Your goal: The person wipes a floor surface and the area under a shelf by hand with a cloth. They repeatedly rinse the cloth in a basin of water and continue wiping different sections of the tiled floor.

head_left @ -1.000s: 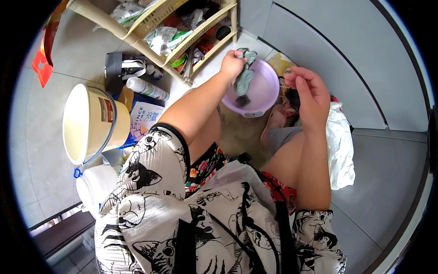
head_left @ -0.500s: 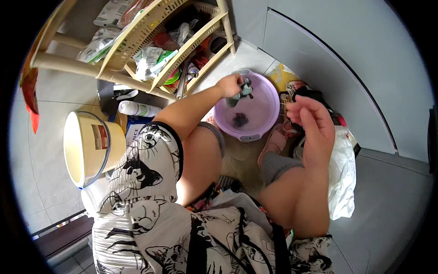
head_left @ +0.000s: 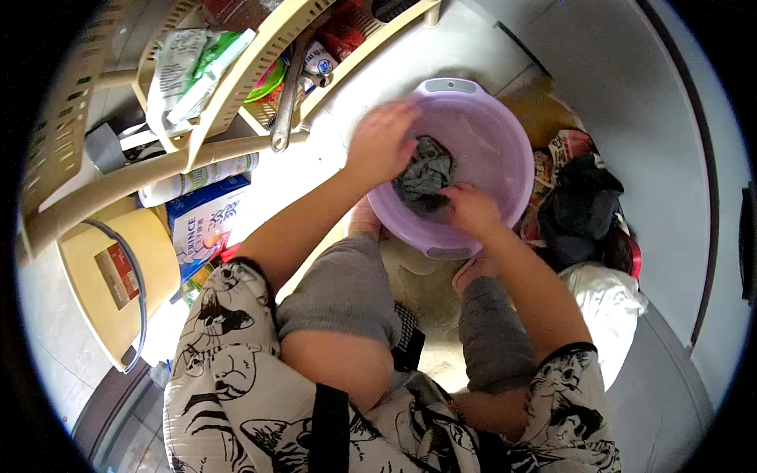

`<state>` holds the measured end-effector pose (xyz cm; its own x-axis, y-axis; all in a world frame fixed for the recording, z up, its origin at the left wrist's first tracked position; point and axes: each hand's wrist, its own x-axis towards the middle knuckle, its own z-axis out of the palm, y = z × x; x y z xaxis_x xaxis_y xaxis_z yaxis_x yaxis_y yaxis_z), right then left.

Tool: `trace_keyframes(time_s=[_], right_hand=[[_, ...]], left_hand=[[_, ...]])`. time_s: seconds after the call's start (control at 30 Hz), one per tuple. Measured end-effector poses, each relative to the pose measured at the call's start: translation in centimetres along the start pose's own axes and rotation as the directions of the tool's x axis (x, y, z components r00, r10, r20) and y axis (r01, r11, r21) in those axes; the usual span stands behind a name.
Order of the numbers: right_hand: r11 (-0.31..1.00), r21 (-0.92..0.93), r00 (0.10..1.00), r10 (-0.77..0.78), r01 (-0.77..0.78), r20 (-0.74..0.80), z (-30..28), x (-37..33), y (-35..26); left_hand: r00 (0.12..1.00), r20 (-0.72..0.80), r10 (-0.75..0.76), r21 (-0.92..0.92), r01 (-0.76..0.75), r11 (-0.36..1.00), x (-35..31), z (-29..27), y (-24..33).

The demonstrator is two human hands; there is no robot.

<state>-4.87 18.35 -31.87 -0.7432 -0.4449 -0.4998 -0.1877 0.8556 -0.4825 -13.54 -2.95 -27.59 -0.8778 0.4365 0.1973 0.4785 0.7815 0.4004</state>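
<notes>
A dark grey wet cloth (head_left: 426, 172) lies bunched in the left part of a light purple basin (head_left: 516, 134) on the floor between my feet. My left hand (head_left: 385, 143) is over the basin's left rim, beside the cloth. Its fingers look stretched out and hold nothing, though motion blurs them. At the basin's near side my right hand (head_left: 471, 211) has its fingertips closed on the cloth's right edge. The cloth's exact kind cannot be made out in its folds.
A cream plastic rack (head_left: 229, 94) with packages stands at left. Below it are a white bottle (head_left: 197, 180), a blue package (head_left: 205, 225) and a cream bucket (head_left: 162, 244). Dark clothes (head_left: 579, 209) and a white plastic bag (head_left: 603, 303) lie right of the basin. Grey cabinet panels (head_left: 631, 150) stand beyond.
My left hand has let go of the grey cloth it held up, which now lies in the basin. My right hand has come from outside the basin into it. The view has moved closer.
</notes>
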Motion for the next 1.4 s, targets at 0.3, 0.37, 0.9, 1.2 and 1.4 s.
trace_keyframes(time_s=[0.3, 0.37, 0.9, 1.2, 1.4], right_hand=[[0.993, -0.045, 0.983, 0.114, -0.108, 0.144, 3.6, 3.7, -1.3], [0.993, -0.022, 0.974, 0.116, -0.114, 0.196, 3.4, 3.7, -1.4], [0.996, 0.049, 0.975, -0.085, 0.076, 0.203, -9.0, -0.6, -3.6], [0.989, -0.057, 0.963, 0.147, -0.138, 0.227, -7.4, -0.6, -2.6], [0.961, 0.072, 0.959, 0.256, -0.266, 0.125, -9.7, -0.3, -1.9]], left_hand=[[0.743, 0.405, -0.533, -0.092, 0.613, 0.785, -3.3, 1.3, -3.2], [0.759, 0.415, -0.502, -0.177, 0.609, 0.774, -4.1, 1.0, -3.0], [0.666, 0.607, -0.434, -0.332, 0.708, 0.623, -11.8, 1.1, -2.5], [0.91, 0.237, -0.34, 0.097, 0.326, 0.94, -10.8, 2.5, -11.6], [0.921, 0.361, 0.144, 0.282, -0.256, 0.925, -10.1, 4.4, -14.6]])
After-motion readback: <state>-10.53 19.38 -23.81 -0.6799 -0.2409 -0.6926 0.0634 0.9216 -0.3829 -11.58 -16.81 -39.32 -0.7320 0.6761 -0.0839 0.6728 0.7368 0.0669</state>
